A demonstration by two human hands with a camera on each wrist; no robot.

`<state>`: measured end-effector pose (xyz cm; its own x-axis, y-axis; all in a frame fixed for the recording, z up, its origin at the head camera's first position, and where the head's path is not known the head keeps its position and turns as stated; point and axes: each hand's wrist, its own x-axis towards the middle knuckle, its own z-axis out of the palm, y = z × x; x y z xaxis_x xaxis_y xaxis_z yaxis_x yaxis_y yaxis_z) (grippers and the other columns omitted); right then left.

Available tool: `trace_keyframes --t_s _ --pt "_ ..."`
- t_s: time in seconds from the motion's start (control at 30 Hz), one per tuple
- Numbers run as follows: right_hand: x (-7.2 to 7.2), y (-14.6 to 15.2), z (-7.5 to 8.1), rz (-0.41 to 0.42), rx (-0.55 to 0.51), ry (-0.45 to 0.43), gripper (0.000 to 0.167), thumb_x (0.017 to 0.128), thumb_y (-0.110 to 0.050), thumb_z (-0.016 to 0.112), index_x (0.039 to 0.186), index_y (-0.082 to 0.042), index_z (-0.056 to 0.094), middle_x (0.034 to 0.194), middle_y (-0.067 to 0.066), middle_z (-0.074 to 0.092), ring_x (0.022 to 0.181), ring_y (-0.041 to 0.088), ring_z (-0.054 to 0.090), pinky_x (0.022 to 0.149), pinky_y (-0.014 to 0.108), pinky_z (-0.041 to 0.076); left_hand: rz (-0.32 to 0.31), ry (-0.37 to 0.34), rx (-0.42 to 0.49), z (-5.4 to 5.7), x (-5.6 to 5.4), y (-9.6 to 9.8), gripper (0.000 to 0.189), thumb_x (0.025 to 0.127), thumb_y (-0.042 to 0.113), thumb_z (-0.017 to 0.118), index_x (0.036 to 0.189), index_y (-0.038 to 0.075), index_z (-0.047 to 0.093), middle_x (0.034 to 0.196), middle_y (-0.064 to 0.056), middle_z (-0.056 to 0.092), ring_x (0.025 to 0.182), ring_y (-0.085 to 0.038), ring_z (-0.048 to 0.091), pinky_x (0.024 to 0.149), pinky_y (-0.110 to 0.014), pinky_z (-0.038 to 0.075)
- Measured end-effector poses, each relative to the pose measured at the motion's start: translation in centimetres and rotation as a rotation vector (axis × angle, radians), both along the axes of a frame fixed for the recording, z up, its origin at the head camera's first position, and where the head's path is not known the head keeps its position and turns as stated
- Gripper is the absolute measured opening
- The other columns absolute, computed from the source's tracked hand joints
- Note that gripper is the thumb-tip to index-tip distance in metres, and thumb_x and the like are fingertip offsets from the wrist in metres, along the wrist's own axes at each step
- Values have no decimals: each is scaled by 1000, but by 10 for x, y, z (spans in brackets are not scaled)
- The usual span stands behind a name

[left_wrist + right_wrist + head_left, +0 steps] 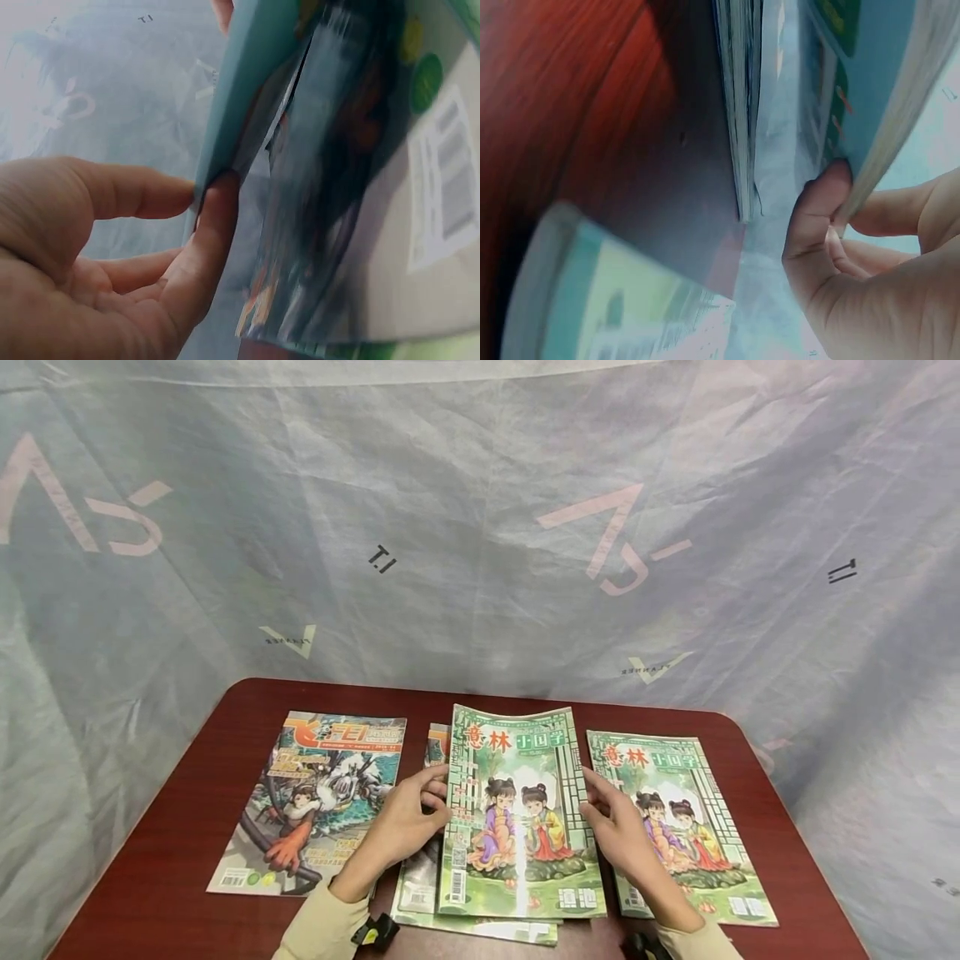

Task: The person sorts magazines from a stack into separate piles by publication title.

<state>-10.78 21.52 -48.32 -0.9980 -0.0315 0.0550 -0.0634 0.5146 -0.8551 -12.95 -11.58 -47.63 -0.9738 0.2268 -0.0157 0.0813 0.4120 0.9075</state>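
A green magazine [517, 827] with two cartoon figures in robes on its cover is held by both hands above a pile in the middle of the table. My left hand [405, 818] pinches its left edge between thumb and fingers. At the opposite edge, my right hand [618, 831] grips in the same way. In the left wrist view a gap separates the held magazine [251, 75] from a barcoded magazine [450, 202] beneath. The right wrist view also shows the held magazine [885, 97] raised off the pile [739, 112]. It hides most of that pile.
Left on the dark red table [150, 860] lies a magazine [322, 810] with a fantasy cover. Another green magazine [693, 852] lies on the right, partly behind my right wrist. A grey printed cloth [480, 527] hangs behind and around the table.
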Motion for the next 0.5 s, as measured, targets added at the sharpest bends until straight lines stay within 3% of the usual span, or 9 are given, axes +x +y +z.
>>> trace_keyframes --t_s 0.23,0.37,0.5 --pt "3 19 0 1 -14 46 54 110 7 59 163 10 46 108 15 66 80 11 58 72 29 51 -10 32 49 -2 1 16 62 93 -1 72 154 -4 61 118 -12 75 87 -13 66 78 -29 51" --pt "5 35 0 1 7 77 54 110 7 58 163 11 46 110 16 68 90 7 63 78 27 55 -40 13 150 -3 4 31 61 98 1 75 156 -8 57 121 -18 74 90 -18 71 76 -29 57" --pt "9 54 1 -7 15 37 56 112 4 57 166 9 42 121 20 69 105 3 66 85 24 57 -72 -22 240 0 7 48 62 103 3 76 159 -10 52 127 -23 71 93 -24 72 77 -31 59"
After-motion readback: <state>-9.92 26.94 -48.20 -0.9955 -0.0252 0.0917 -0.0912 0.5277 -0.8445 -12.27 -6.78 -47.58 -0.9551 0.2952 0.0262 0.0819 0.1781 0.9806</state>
